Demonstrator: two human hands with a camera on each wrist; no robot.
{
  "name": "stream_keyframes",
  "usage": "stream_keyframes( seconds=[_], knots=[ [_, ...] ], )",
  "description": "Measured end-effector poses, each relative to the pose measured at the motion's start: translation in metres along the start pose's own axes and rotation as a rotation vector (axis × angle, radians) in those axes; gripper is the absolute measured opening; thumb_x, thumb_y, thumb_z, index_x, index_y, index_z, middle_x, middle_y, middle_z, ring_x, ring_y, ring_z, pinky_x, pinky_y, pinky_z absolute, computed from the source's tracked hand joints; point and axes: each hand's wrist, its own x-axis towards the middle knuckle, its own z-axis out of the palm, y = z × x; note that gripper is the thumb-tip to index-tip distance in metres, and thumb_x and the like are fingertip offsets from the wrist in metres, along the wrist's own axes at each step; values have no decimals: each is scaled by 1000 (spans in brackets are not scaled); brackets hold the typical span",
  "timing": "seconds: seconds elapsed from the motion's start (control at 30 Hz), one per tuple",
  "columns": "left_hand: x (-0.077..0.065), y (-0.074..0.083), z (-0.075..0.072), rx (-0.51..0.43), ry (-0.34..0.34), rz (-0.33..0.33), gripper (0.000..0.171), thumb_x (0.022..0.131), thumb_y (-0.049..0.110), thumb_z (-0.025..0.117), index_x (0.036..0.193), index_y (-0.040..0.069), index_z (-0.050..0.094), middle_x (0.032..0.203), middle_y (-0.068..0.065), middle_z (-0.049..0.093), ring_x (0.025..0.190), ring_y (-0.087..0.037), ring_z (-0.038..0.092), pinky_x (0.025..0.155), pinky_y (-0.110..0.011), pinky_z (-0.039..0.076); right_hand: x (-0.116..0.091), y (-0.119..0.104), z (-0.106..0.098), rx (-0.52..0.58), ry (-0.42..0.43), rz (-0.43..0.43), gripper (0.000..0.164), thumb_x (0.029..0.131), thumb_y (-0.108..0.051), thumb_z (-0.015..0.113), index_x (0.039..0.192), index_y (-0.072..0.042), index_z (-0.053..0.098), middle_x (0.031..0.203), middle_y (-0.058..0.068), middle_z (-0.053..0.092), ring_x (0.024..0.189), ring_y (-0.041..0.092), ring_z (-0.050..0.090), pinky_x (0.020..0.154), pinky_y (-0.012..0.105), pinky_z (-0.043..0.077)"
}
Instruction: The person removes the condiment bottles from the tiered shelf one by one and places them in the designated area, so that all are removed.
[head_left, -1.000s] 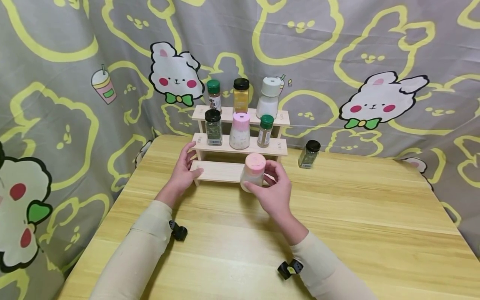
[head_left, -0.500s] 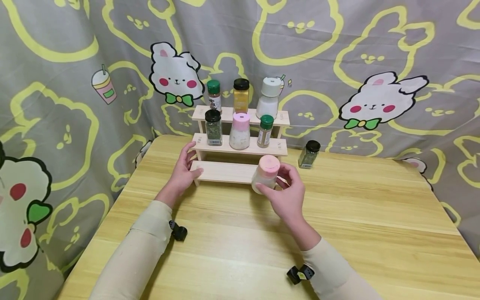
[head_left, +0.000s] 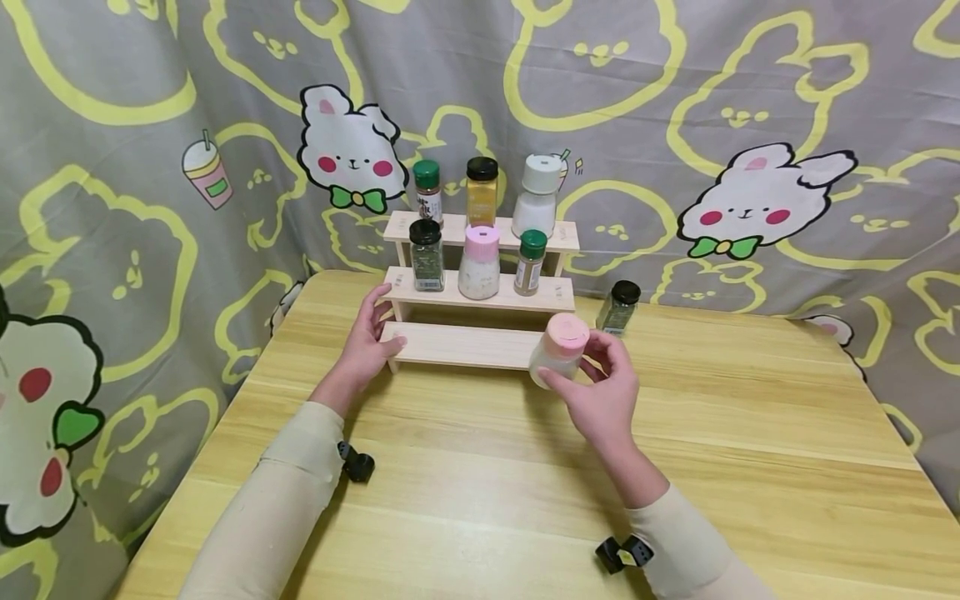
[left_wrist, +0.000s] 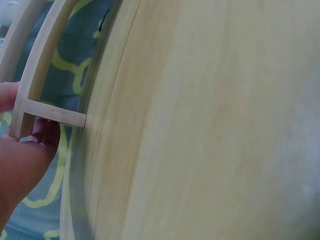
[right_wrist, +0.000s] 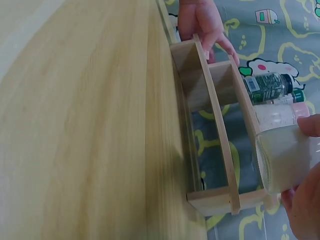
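A seasoning jar (head_left: pixel 558 354) with a pink lid is held by my right hand (head_left: pixel 609 400), thumb on the near side and fingers behind. It overlaps the right end of the bottom shelf of a three-step wooden spice rack (head_left: pixel 457 343). In the right wrist view the clear base of the jar (right_wrist: pixel 286 157) points toward the rack. My left hand (head_left: pixel 363 346) grips the rack's left end, thumb over the bottom shelf. The left wrist view shows those fingers (left_wrist: pixel 46 132) curled round the wooden end.
On the middle step stand a black-capped herb jar (head_left: pixel 428 258), a pink-lidded shaker (head_left: pixel 480 271) and a green-capped bottle (head_left: pixel 529 265). Three more seasoning containers line the top step. Another black-capped jar (head_left: pixel 619 308) stands right of the rack. A patterned curtain (head_left: pixel 637 125) hangs behind the table.
My right hand has carried the pink-lidded jar rightward along the front of the bottom shelf, from right of its middle to its right end. My left hand and the rack stay put.
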Motion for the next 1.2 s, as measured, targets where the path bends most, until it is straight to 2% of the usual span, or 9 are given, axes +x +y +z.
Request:
stream_keyframes(
  seconds=[0.17, 0.57, 0.87, 1.03, 1.2],
  knots=[
    [0, -2, 0, 9, 4, 9, 91, 84, -26, 56, 156, 20, 25, 156, -21, 30, 140, -35, 30, 114, -48, 22, 4, 4, -8, -5, 14, -36, 65, 60, 5, 94, 115, -1, 61, 112, 5, 63, 103, 21, 61, 88, 29, 53],
    [2, -4, -1, -10, -3, 14, 90, 84, -27, 54, 155, 19, 26, 155, -22, 32, 136, -40, 35, 110, -51, 29, 9, 5, -25, -41, 58, -5, 66, 62, 8, 92, 119, 2, 59, 115, 6, 62, 105, 19, 60, 89, 28, 52],
    [1, -3, -1, -5, -6, -1, 90, 84, -26, 55, 156, 20, 25, 156, -20, 31, 135, -41, 36, 105, -47, 35, 4, -25, -34, -68, 85, -14, 61, 64, 14, 86, 118, 10, 57, 112, 9, 62, 102, 20, 60, 88, 25, 52],
    [1, -3, -1, -15, -9, 3, 90, 84, -27, 55, 156, 19, 24, 155, -20, 31, 137, -40, 34, 108, -50, 32, 5, -22, -41, -67, 103, -31, 60, 64, 15, 86, 117, 12, 56, 111, 8, 62, 102, 20, 61, 87, 25, 52],
    [2, -4, -1, -16, -5, 15, 91, 83, -27, 54, 156, 18, 25, 156, -21, 31, 139, -36, 32, 112, -50, 27, 7, -16, -49, -82, 131, -25, 60, 64, 14, 87, 117, 9, 58, 111, 8, 62, 102, 20, 60, 87, 24, 52]
  ],
)
